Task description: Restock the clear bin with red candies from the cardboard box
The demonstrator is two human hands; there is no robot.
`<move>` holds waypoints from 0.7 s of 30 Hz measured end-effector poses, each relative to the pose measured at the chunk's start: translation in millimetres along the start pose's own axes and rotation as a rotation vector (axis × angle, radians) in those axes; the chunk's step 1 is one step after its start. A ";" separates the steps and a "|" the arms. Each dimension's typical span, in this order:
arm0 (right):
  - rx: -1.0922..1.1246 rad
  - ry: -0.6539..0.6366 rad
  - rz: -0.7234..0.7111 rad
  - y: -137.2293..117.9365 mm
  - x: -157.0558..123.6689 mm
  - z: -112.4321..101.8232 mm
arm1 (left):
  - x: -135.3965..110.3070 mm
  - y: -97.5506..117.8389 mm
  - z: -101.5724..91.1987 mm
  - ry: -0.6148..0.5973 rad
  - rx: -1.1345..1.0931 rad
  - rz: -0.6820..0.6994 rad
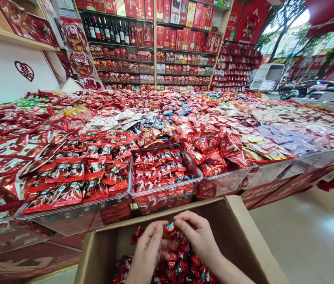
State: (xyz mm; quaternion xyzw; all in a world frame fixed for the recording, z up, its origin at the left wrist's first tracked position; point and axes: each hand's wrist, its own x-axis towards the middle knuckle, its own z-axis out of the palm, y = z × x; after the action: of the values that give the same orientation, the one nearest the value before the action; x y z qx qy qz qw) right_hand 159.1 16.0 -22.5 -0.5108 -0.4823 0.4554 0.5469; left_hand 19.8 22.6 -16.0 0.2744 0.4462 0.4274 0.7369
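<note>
The small wrapped candy in shiny red and teal foil is held up above the inside of a large open brown cardboard box, between the two hands of the person. The left hand pinches its one end with thumb and forefinger almost closed, and the right hand pinches the opposite end in the same manner, its other fingers being loosely curled. Beside the left hand there is a dark-red twisted wrapper; whether this hand also holds it, I cannot tell with certainty. Below the hands, a loose heap of red foil-wrapped candies lies in the box. Just behind the box stands a clear plastic rectangular bin, filled with neat rows of similar red and teal candies. To the left of it are red and black glossy packets in a wider bin, and to the right, red pyramid-shaped packets. Farther away, tall shelves carry dark wine bottles and red gift boxes. At the far right, outside, a white van stands with its rear open.
</note>
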 end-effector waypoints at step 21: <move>0.293 -0.001 0.241 -9.7 -5.9 8.8 | -12.0 2.2 11.0 -0.050 0.074 0.241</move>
State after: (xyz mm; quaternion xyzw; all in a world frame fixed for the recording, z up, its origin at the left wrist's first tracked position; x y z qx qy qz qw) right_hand 149.7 10.7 -13.1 -0.4795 -0.3464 0.5831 0.5568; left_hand 26.0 12.9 -4.2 0.3636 0.4068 0.4893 0.6804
